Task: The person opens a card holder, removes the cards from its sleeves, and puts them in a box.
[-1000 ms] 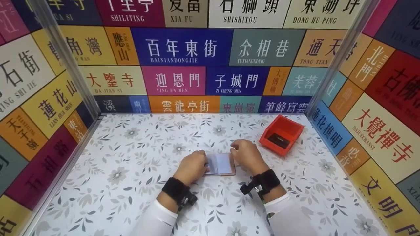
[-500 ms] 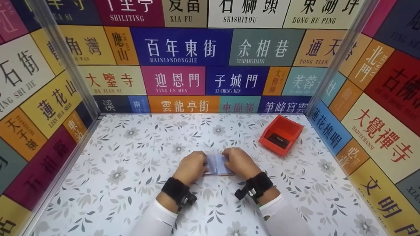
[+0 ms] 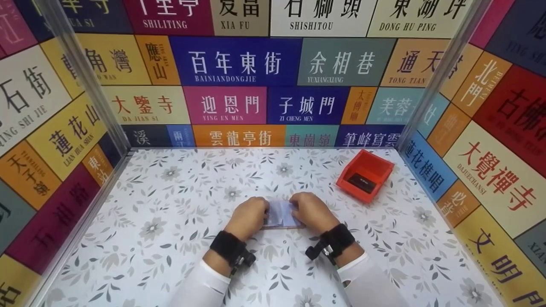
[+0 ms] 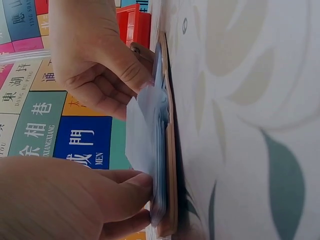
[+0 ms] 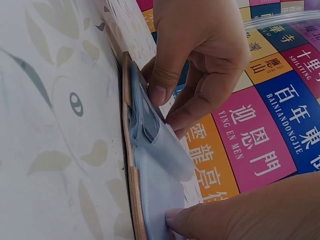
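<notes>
A small card holder [image 3: 279, 213] with a brown cover lies spread open on the table, its clear plastic sleeves facing up. My left hand [image 3: 249, 216] pinches the left-hand sleeves between thumb and fingers, as the right wrist view shows. On the opposite side, my right hand [image 3: 315, 212] holds the right-hand sleeves, thumb on top. In the left wrist view the sleeves [image 4: 158, 170] rise a little off the brown cover [image 4: 172, 165], and one loose flap stands up between the hands. The fingers cover both outer ends of the holder.
To the back right stands a red open-fronted bin [image 3: 379, 164] with a flat dark item [image 3: 361, 182] inside. A white table [image 3: 192, 187] with a floral print spreads around the hands. Colourful sign-covered panels [image 3: 236, 62] wall it in at the back and both sides.
My right hand has moved left from the holder's right edge onto its sleeves. The left hand has stayed in place; the sleeves' middle has shifted slightly.
</notes>
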`<action>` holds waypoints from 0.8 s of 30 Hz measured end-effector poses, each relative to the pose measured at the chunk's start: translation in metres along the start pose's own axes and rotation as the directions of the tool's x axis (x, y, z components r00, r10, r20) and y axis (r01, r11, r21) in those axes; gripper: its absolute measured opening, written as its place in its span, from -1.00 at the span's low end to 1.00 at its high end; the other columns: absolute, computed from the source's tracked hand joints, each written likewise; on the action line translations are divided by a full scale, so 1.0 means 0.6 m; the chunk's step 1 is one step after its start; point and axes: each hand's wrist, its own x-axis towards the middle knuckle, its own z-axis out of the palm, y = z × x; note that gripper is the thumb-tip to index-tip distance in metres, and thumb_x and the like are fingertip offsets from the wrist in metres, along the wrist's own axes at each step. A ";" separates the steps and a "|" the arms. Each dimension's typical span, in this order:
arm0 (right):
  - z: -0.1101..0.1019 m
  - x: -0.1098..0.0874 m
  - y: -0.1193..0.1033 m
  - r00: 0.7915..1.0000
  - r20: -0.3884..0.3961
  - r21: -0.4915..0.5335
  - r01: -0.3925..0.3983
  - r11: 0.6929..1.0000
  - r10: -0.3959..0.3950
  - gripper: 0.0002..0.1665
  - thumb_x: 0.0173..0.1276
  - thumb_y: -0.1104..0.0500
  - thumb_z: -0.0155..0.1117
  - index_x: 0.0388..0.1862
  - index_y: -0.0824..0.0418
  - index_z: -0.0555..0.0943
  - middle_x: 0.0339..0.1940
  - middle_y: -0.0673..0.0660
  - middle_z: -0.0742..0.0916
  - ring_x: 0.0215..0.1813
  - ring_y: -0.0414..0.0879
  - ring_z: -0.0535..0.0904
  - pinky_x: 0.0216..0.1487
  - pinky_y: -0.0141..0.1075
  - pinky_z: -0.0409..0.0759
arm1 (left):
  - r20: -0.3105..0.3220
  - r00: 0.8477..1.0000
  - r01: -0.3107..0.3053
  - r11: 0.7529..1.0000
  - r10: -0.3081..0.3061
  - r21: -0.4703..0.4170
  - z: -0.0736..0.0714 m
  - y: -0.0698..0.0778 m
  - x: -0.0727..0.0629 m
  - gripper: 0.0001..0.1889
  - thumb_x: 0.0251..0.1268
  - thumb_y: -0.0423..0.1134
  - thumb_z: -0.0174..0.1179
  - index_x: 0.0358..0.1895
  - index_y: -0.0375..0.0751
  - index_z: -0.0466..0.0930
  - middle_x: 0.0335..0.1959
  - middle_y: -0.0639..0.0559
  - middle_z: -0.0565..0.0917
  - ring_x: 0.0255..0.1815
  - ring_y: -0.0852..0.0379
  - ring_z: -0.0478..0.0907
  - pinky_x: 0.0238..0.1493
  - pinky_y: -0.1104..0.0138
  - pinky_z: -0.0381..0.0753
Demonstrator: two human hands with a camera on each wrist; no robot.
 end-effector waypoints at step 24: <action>0.001 0.003 -0.005 0.997 -0.069 -0.020 0.031 0.999 -0.032 -0.68 0.45 0.23 0.59 0.13 0.27 0.87 0.07 0.21 0.89 0.21 0.16 0.82 0.40 0.07 0.73 | -0.075 0.994 -0.076 0.997 0.078 0.028 0.004 -0.006 0.006 -0.80 0.20 -0.50 0.44 -0.33 -0.07 0.87 -0.37 0.01 0.82 -0.30 -0.06 0.75 -0.17 0.05 0.76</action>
